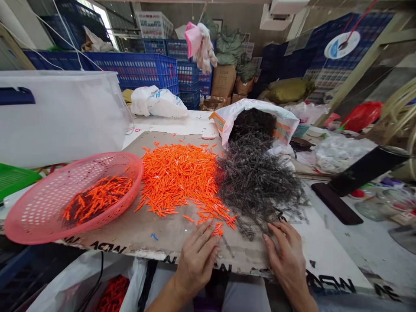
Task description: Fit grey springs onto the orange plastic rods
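My left hand [197, 255] lies flat on the cardboard sheet [136, 232] near the front edge, fingers stretched out, its fingertips touching a few loose orange plastic pieces. My right hand [286, 253] rests beside it with fingers spread, fingertips at the near edge of a heap of dark metal springs [260, 180]. A big pile of orange plastic pieces [178, 173] lies just beyond my left hand. One spring lies between my hands. Neither hand holds anything.
A pink perforated basket [39, 212] at left holds assembled orange pieces. A white sack [253, 117] spills springs at the back. A translucent bin [61, 112] stands far left. Blue crates [139, 71] line the back. A black stand [354, 177] sits right.
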`<move>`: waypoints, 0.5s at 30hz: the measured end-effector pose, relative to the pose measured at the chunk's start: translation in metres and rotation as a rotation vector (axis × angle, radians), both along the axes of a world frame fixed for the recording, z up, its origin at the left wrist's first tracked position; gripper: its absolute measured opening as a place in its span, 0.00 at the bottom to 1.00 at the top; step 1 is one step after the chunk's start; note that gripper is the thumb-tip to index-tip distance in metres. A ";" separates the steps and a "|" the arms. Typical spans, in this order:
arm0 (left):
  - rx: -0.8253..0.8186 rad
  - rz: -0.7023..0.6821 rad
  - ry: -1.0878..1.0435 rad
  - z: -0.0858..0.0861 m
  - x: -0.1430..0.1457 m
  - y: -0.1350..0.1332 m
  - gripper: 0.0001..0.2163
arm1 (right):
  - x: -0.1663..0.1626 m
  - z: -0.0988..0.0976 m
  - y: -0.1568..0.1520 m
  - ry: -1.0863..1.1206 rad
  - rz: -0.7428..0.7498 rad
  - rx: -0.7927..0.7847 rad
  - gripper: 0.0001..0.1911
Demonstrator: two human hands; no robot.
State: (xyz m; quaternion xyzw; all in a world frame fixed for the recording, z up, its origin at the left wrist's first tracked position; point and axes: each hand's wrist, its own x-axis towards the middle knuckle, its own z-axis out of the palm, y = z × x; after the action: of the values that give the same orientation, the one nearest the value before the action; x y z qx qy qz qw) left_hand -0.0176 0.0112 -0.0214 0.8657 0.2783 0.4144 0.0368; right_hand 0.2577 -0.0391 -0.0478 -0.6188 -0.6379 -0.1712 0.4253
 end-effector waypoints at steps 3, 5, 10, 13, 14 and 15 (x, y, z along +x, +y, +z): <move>-0.088 0.075 -0.043 -0.004 0.000 0.003 0.14 | 0.001 -0.006 0.002 -0.011 0.022 -0.071 0.14; -0.151 0.139 -0.084 -0.011 0.000 0.006 0.13 | 0.003 -0.009 0.006 -0.039 0.065 -0.145 0.16; -0.270 0.207 -0.135 -0.023 -0.002 0.011 0.10 | -0.001 -0.005 0.019 -0.120 0.128 -0.305 0.23; -0.296 0.218 -0.149 -0.024 -0.002 0.011 0.10 | -0.009 0.001 0.023 -0.115 0.125 -0.298 0.20; -0.301 0.227 -0.159 -0.023 -0.002 0.011 0.09 | -0.012 0.002 0.023 -0.104 0.122 -0.283 0.18; -0.306 0.236 -0.167 -0.023 -0.002 0.011 0.09 | -0.014 0.003 0.023 -0.093 0.121 -0.268 0.16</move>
State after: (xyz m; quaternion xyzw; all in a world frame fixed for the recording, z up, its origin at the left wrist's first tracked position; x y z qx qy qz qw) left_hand -0.0198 0.0223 -0.0442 0.7739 0.4335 0.4393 0.1418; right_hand 0.2439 -0.0162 -0.0451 -0.6218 -0.7102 -0.0868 0.3186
